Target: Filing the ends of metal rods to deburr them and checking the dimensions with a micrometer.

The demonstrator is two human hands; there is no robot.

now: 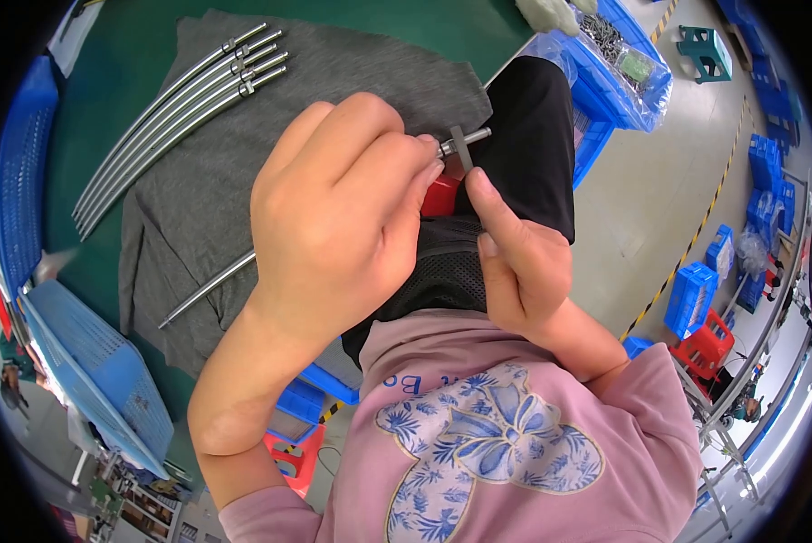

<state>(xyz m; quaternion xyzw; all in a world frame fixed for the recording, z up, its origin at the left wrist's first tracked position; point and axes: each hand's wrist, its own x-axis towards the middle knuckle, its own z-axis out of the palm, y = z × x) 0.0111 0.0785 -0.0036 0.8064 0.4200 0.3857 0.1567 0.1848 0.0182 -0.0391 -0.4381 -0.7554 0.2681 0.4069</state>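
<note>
My left hand (334, 208) is closed around a shiny metal rod (209, 288). The rod's plain end slants down over the grey cloth, and its fitted end (480, 135) sticks out past my fingertips. Against that end, across the rod, stands a flat grey metal piece (461, 147). My right hand (528, 267) is closed, its extended fingertip at the lower end of this piece, which it appears to grip; the other fingers are partly hidden. Farther left, several curved metal rods (184, 113) with collars near their ends lie side by side on the cloth.
The grey cloth (370, 63) covers part of a green table (98, 100). Light blue baskets (98, 362) stand at the left edge. On the right are a blue bin of small metal parts (605, 41), a green stool (705, 54) and a red stool (703, 344).
</note>
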